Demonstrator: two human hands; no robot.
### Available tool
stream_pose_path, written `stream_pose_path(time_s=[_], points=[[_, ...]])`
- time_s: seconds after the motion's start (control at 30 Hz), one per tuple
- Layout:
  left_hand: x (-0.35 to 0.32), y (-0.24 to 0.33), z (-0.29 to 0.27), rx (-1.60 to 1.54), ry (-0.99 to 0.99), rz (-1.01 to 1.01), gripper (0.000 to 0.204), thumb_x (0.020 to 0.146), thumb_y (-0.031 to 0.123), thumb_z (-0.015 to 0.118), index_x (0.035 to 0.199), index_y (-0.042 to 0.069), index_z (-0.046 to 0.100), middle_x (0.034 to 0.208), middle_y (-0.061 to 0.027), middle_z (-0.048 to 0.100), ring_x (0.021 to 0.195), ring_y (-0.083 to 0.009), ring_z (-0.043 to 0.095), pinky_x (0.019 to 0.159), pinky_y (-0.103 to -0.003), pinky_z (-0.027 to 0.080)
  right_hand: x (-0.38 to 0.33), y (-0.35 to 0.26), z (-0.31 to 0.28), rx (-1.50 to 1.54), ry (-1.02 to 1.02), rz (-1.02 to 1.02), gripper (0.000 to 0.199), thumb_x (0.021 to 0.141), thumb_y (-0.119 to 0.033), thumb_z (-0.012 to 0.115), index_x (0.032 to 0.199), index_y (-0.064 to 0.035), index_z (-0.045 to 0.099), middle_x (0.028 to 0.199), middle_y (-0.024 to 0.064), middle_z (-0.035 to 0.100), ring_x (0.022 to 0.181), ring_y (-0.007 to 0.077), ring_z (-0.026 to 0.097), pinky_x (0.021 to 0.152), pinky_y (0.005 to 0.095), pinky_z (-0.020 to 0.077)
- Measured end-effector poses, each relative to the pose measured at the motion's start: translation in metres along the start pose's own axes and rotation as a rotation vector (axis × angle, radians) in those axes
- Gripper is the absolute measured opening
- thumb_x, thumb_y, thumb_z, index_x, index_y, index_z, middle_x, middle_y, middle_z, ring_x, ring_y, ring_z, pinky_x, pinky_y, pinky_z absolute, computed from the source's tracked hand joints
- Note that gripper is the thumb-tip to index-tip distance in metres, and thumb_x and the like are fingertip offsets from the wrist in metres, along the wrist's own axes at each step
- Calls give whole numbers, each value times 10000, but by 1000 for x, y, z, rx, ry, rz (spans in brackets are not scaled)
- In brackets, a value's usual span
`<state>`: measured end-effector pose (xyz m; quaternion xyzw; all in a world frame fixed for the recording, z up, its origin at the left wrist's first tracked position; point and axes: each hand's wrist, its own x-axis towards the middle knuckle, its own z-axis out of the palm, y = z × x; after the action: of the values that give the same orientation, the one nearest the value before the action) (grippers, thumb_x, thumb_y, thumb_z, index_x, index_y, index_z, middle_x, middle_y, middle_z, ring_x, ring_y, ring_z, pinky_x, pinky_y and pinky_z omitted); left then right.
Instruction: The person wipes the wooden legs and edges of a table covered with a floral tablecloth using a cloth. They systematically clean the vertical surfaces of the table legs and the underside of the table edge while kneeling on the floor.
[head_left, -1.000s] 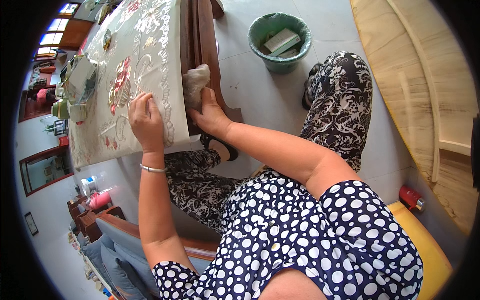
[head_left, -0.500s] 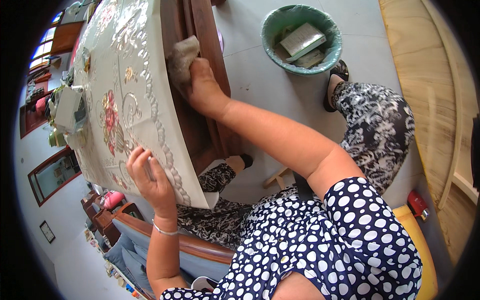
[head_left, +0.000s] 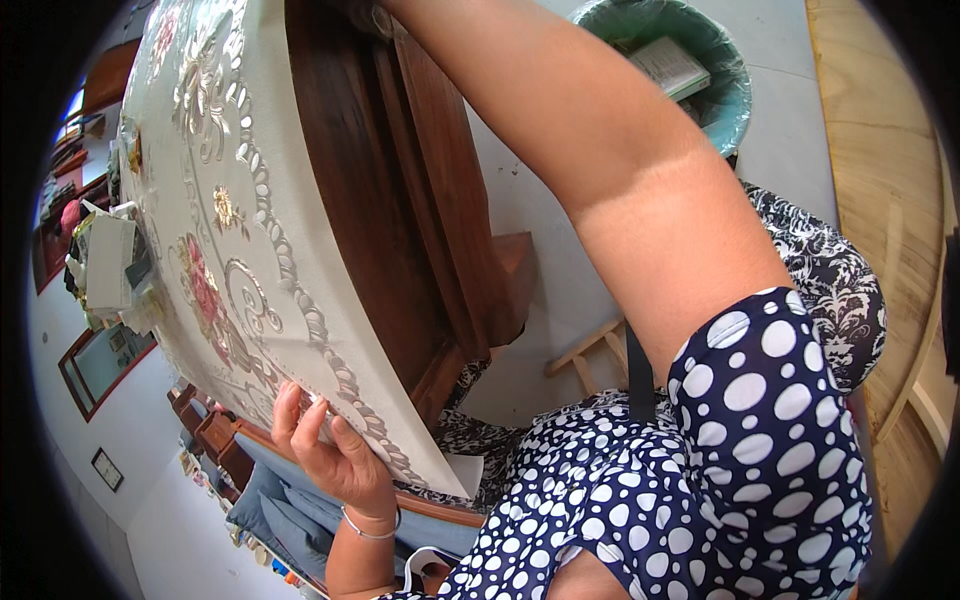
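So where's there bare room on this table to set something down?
The embroidered tablecloth lies bare through its middle, between the left hand at the near edge and the clutter of small items at the left rim. The right hand is out of view.

Left hand (head_left: 330, 455) lifting tablecloth (head_left: 240, 230) edge off wooden table (head_left: 390, 190).

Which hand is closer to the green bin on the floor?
The right. The right arm stretches up beside the green bin, though its hand is out of view at the top edge. The left hand grips the tablecloth edge, far across the table.
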<state>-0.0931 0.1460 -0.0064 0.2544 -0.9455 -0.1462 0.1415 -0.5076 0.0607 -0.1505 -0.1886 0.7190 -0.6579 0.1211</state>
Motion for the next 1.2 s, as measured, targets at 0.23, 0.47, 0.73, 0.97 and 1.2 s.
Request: stream_pose_path(time_s=[0.23,0.47,0.73,0.97,1.2], points=[[5,4,2,38,29,16,160,1010,120,510,1125,25,568,1299,-159,519,1248,-281,484,1081,-406,351,-22,0,-17,-128,-141,-79,407,989,-235,344,1292,-13,502,1377,250,474,1283,406,456,1052,463,400],[6,7,3,43,72,60,146,963,37,551,1096,-6,593,1254,-169,538,1189,-295,512,1052,-408,381,-119,7,-22,-155,-117,-111,395,762,-127,638,1139,-12,608,1231,203,549,1148,383,563,977,434,476],[5,0,7,21,135,98,148,922,-2,582,1067,-6,613,1194,-162,567,1143,-298,531,1016,-395,405,-260,-10,-32,-110,-197,-114,383,736,7,624,1108,11,531,1163,191,488,1095,406,520,924,467,475],[4,-6,9,2,156,112,146,918,0,580,1060,-8,612,1179,-153,567,1129,-296,538,1007,-394,413,-349,-21,-48,-74,-304,-116,370,707,33,619,1063,20,519,1134,189,480,1062,401,523,878,467,487],[5,-7,8,4,157,116,152,912,-9,575,1061,-6,606,1172,-153,564,1123,-298,538,1004,-395,414,-366,-26,-58,-16,-380,-99,360,700,32,629,1041,11,512,1113,177,489,1045,395,532,863,468,482]])
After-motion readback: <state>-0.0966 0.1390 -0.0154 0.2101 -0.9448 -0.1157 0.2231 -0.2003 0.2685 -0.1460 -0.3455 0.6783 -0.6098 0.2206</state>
